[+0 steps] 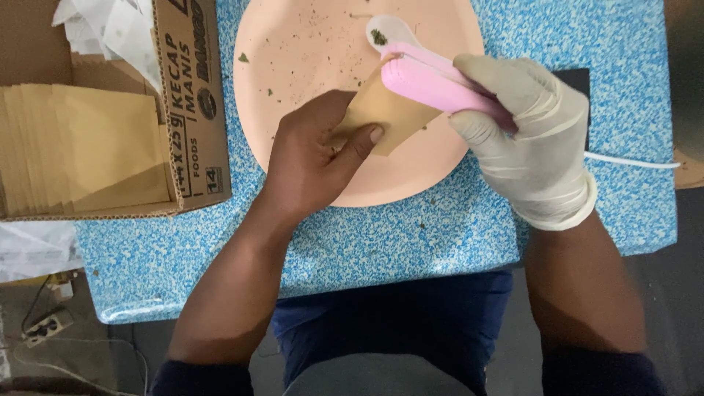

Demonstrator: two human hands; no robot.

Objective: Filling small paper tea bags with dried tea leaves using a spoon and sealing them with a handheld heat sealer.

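Box: a cardboard box (192, 110) sits at the upper left of the frame, with a stack of tan pouches (88, 147) lying flat inside and crumpled white paper (110, 26) at its top edge.
Table: the blue speckled top (411, 242) runs across the middle of the frame, under everything.
Plate: a round pink plate (308, 59) sits at top centre, dusted with green flakes.
Left hand: your bare left hand (312, 158) lies on the plate's lower part, thumb and fingers pinched together on a tan pouch (385, 110).
Pouch: it lies over the plate at centre, tilted, its upper edge caught in the sealer.
Spoon: a white spoon (389, 33) rests at the plate's top, a few green flakes in its bowl.
Sealer: a pink handheld sealer (433, 82) points up-left, closed over the pouch edge.
Right hand: your gloved right hand (532, 139), right of centre, is clenched around the sealer.
Cord: a white cord (631, 161) trails off to the right edge.
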